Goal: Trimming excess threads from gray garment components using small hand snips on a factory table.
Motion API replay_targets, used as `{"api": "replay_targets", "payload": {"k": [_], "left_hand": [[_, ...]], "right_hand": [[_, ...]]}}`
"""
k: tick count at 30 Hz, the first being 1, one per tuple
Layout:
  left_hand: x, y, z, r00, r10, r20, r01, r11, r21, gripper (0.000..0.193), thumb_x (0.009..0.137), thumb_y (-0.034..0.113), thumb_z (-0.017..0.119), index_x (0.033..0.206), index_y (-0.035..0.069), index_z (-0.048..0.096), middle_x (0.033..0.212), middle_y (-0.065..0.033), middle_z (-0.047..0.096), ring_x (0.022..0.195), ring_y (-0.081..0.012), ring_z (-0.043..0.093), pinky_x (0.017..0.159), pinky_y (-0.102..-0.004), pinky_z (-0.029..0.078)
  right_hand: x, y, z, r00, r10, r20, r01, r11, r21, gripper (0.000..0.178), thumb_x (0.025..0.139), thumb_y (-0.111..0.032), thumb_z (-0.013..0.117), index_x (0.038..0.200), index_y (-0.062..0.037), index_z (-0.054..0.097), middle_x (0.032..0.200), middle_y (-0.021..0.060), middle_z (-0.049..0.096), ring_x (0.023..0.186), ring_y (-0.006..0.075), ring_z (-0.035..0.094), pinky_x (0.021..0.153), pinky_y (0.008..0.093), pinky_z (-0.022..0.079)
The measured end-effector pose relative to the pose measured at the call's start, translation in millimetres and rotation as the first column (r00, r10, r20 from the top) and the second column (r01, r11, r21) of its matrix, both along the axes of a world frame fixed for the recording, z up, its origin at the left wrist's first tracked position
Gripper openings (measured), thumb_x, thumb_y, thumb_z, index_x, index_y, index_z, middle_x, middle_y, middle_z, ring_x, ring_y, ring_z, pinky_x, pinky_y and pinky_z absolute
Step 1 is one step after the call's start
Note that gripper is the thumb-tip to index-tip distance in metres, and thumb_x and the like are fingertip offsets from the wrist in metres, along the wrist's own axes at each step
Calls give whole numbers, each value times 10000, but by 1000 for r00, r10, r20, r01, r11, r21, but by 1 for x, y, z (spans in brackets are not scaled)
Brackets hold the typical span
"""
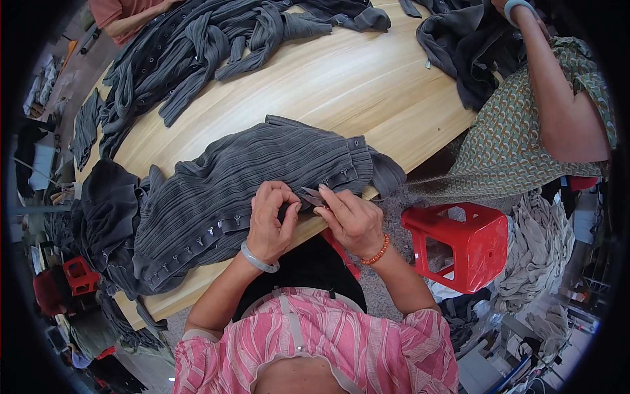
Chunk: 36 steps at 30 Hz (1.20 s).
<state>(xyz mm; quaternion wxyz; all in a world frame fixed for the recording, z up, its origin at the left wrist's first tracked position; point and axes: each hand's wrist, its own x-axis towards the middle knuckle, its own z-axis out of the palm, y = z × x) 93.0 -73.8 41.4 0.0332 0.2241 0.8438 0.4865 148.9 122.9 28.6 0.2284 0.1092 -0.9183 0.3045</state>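
A dark grey pleated garment (236, 164) lies across the near side of the table, with a row of small metal hook fasteners (211, 231) along its near edge. My left hand (269, 220) is closed with thumb and fingers pinching that edge, wearing a pale bangle at the wrist. Just to its right, my right hand (354, 222) grips small thread snips (311, 196). Their pointed blades face left and stand slightly apart beside the fabric near my left fingertips. Any thread between the blades is too small to make out.
The wooden table (387, 85) carries a heap of similar grey garments (216, 33) at the far side. A co-worker in a patterned garment (505, 141) handles dark cloth (453, 46) at the right. A red plastic stool (482, 246) lies tipped near pale piled fabric (538, 243).
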Motion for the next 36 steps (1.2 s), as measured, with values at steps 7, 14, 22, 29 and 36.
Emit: {"api": "replay_targets", "payload": {"k": [7, 14, 22, 29, 36], "left_hand": [[0, 0, -1, 1000, -7, 19, 7, 1000, -1, 155, 847, 1, 698, 979, 43, 629, 1060, -131, 594, 1037, -306, 582, 932, -397, 404], [1, -2, 2, 999, 13, 46, -16, 998, 55, 144, 859, -22, 686, 984, 26, 631, 1053, -140, 593, 1004, -286, 593, 888, -376, 453], [7, -5, -3, 994, 95, 61, -104, 979, 177, 104, 896, -25, 672, 988, 11, 638, 1082, -152, 592, 964, -244, 588, 800, -322, 495], [8, -7, -7, 995, 97, -26, -93, 985, 147, 115, 878, -5, 694, 987, 8, 659, 1125, -174, 570, 1060, -289, 563, 918, -363, 470], [12, -4, 4, 995, -8, -100, 18, 995, 97, 139, 844, -2, 705, 972, 26, 660, 1147, -182, 575, 1085, -322, 564, 970, -398, 451]], "right_hand": [[4, -3, -5, 999, -46, -23, 47, 998, 36, 406, 889, -181, 783, 1271, -68, 707, 859, 50, 659, 647, 226, 645, 569, 341, 514], [4, 3, -3, 995, -90, -30, 90, 996, 2, 369, 890, -180, 782, 1238, -74, 721, 832, 43, 640, 653, 221, 653, 563, 340, 517], [7, -3, 12, 993, 76, 87, -72, 996, -55, 399, 909, -207, 762, 1275, -69, 682, 869, 50, 625, 682, 224, 667, 577, 350, 520], [4, -9, 8, 988, 114, 100, -112, 993, -31, 383, 929, -235, 741, 1268, -66, 685, 867, 54, 620, 681, 228, 670, 577, 355, 520], [3, 0, 10, 995, 47, 83, -45, 999, -17, 367, 912, -225, 762, 1240, -75, 693, 854, 67, 616, 670, 243, 667, 573, 357, 523]]}}
